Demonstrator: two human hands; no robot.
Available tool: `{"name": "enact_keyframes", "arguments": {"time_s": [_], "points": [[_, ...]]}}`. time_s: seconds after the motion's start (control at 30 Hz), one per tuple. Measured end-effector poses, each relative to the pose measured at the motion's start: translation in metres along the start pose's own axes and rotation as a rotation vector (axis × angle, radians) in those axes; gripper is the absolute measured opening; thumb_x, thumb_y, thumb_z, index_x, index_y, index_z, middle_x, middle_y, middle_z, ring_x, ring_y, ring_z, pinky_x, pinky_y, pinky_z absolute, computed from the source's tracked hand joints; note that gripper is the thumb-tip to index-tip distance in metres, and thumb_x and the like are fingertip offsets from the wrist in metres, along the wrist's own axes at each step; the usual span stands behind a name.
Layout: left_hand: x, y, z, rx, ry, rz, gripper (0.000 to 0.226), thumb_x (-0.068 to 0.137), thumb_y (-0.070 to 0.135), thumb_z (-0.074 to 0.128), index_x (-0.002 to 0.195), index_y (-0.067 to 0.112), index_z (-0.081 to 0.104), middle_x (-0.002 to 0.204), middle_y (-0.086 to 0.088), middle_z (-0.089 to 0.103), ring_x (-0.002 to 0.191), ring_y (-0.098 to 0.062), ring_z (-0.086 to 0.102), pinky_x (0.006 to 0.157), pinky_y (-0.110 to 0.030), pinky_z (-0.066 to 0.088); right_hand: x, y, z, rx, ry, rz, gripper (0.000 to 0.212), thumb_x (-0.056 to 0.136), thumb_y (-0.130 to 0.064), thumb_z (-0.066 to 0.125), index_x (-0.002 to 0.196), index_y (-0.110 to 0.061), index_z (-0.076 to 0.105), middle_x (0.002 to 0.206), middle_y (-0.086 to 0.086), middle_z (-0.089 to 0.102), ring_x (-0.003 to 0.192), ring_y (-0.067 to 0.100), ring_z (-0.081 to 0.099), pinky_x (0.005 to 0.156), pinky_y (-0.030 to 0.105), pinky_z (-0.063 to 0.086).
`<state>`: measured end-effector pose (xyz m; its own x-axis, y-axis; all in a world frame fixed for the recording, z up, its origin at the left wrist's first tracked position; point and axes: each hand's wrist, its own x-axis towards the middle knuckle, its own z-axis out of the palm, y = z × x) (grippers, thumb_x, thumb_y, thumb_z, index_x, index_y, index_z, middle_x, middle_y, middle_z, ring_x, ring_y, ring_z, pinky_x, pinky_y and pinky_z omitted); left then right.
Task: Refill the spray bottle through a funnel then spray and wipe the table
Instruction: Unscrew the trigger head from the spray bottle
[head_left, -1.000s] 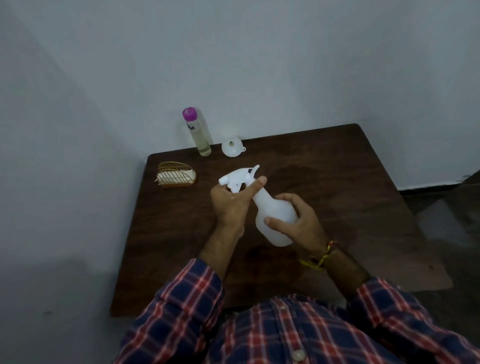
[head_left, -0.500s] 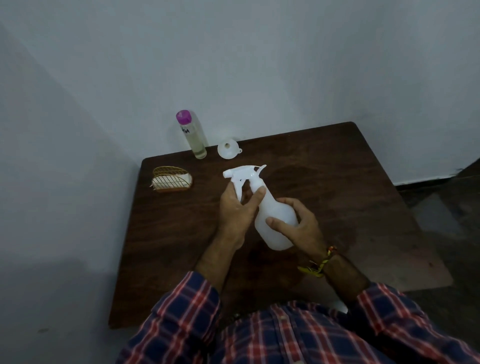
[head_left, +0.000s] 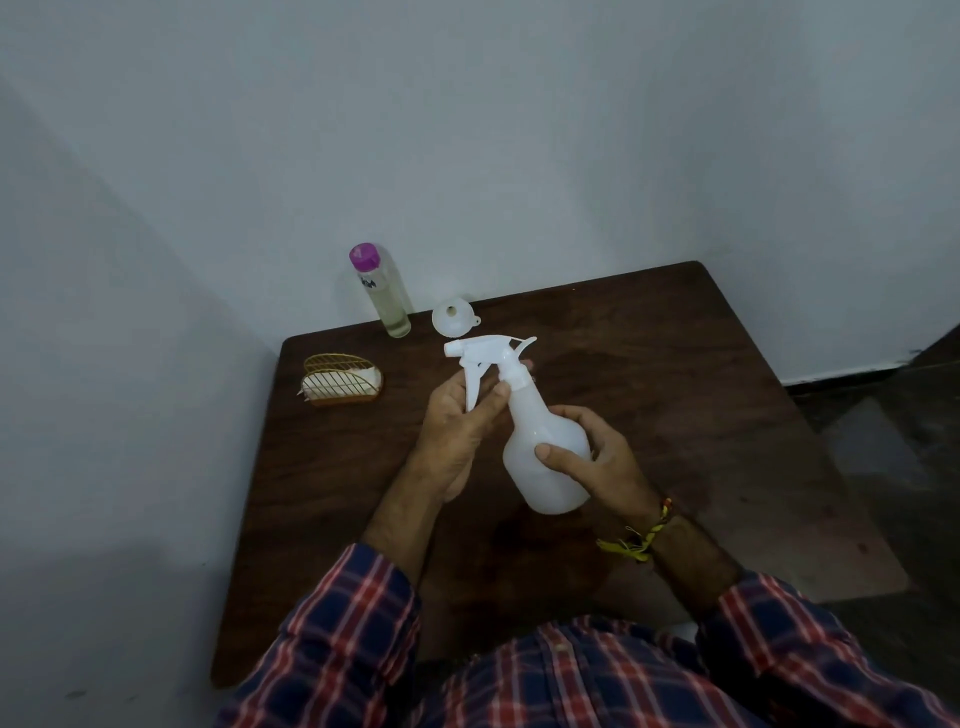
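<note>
Head view: my left hand (head_left: 457, 415) pinches the collar under the trigger head of the spray bottle (head_left: 540, 447), judged ready to unscrew it. My right hand (head_left: 592, 462) wraps the body, bracing it tilted above mid-table (head_left: 675, 395). Funnel (head_left: 453, 318) and refill bottle (head_left: 383, 291) wait at the far edge; a wire holder (head_left: 340, 379) sits near the far-left corner.

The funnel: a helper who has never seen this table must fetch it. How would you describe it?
Look along the far edge of the dark wooden table, by the wall. Right of the tall clear bottle with a purple cap lies the funnel: small, white, cone-shaped, with a side tab.
</note>
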<state>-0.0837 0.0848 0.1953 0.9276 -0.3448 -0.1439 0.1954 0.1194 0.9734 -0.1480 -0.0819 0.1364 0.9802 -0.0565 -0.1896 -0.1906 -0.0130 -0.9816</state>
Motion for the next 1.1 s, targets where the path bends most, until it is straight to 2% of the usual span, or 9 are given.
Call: {"name": "enact_keyframes", "arguments": {"time_s": [0.17, 0.37, 0.47, 0.53, 0.63, 0.8, 0.9, 0.97, 1.1], "points": [[0.003, -0.002, 0.008, 0.036, 0.202, 0.031, 0.027, 0.085, 0.006, 0.072, 0.105, 0.023, 0.068, 0.103, 0.002, 0.074, 0.102, -0.016, 0.07, 0.087, -0.036, 0.057, 0.002, 0.002, 0.003, -0.045, -0.024, -0.001, 0.077, 0.057, -0.06, 0.074, 0.123, -0.029, 0.052, 0.12, -0.007, 0.057, 0.105, 0.016, 0.062, 0.072, 0.027, 0.057], [0.003, 0.001, -0.003, 0.122, 0.115, 0.039, 0.027, 0.089, 0.005, 0.07, 0.113, 0.017, 0.068, 0.112, -0.006, 0.073, 0.106, -0.02, 0.069, 0.089, -0.037, 0.058, 0.004, 0.003, -0.003, -0.121, 0.019, -0.032, 0.073, 0.057, -0.061, 0.075, 0.119, -0.032, 0.051, 0.118, -0.012, 0.056, 0.104, 0.014, 0.06, 0.07, 0.026, 0.056], [0.002, -0.002, -0.003, 0.186, 0.141, 0.06, 0.032, 0.085, 0.007, 0.074, 0.113, 0.02, 0.067, 0.112, -0.004, 0.073, 0.106, -0.019, 0.069, 0.089, -0.039, 0.058, 0.002, 0.005, -0.002, -0.166, 0.011, -0.057, 0.068, 0.063, -0.056, 0.077, 0.122, -0.034, 0.051, 0.119, -0.019, 0.053, 0.104, 0.009, 0.059, 0.072, 0.025, 0.055], [0.001, -0.005, -0.002, 0.21, 0.151, 0.071, 0.029, 0.084, 0.008, 0.076, 0.111, 0.019, 0.068, 0.109, -0.006, 0.073, 0.103, -0.021, 0.07, 0.088, -0.043, 0.059, 0.002, 0.009, -0.001, -0.191, -0.006, -0.075, 0.065, 0.069, -0.049, 0.078, 0.127, -0.034, 0.051, 0.122, -0.018, 0.053, 0.108, 0.009, 0.057, 0.08, 0.033, 0.057], [0.0, -0.008, 0.0, 0.249, 0.195, 0.112, 0.027, 0.084, 0.008, 0.076, 0.109, 0.017, 0.069, 0.104, -0.008, 0.074, 0.097, -0.022, 0.071, 0.086, -0.044, 0.06, 0.004, 0.014, -0.001, -0.261, 0.001, -0.082, 0.068, 0.067, -0.058, 0.076, 0.127, -0.038, 0.052, 0.125, -0.011, 0.053, 0.11, 0.01, 0.056, 0.087, 0.044, 0.057], [0.001, -0.009, 0.001, 0.338, 0.312, 0.176, 0.037, 0.085, 0.013, 0.076, 0.12, 0.006, 0.066, 0.108, -0.006, 0.073, 0.099, -0.016, 0.071, 0.087, -0.038, 0.06, 0.005, 0.019, 0.0, -0.367, 0.043, -0.136, 0.064, 0.064, -0.064, 0.073, 0.121, -0.045, 0.051, 0.123, -0.015, 0.05, 0.111, 0.007, 0.053, 0.089, 0.045, 0.056], [-0.001, -0.007, 0.003, 0.368, 0.339, 0.221, 0.04, 0.086, 0.014, 0.075, 0.124, 0.005, 0.063, 0.109, -0.007, 0.073, 0.098, -0.016, 0.071, 0.086, -0.039, 0.06, 0.003, 0.021, 0.0, -0.42, 0.068, -0.177, 0.06, 0.067, -0.06, 0.075, 0.12, -0.045, 0.051, 0.121, -0.016, 0.05, 0.11, 0.005, 0.052, 0.088, 0.044, 0.056], [-0.003, -0.003, 0.006, 0.373, 0.352, 0.256, 0.036, 0.087, 0.013, 0.075, 0.12, 0.012, 0.063, 0.104, -0.002, 0.073, 0.095, -0.012, 0.071, 0.083, -0.032, 0.06, 0.003, 0.021, 0.0, -0.447, 0.081, -0.211, 0.059, 0.071, -0.051, 0.079, 0.123, -0.038, 0.053, 0.121, -0.015, 0.05, 0.109, 0.006, 0.053, 0.088, 0.044, 0.055], [-0.007, 0.005, 0.01, 0.383, 0.422, 0.319, 0.036, 0.086, 0.009, 0.075, 0.109, 0.029, 0.057, 0.091, 0.02, 0.064, 0.084, 0.011, 0.065, 0.071, -0.01, 0.053, 0.003, 0.023, 0.0, -0.491, 0.078, -0.239, 0.061, 0.074, -0.041, 0.081, 0.127, -0.027, 0.054, 0.125, -0.009, 0.05, 0.111, 0.011, 0.052, 0.091, 0.045, 0.054]]}}
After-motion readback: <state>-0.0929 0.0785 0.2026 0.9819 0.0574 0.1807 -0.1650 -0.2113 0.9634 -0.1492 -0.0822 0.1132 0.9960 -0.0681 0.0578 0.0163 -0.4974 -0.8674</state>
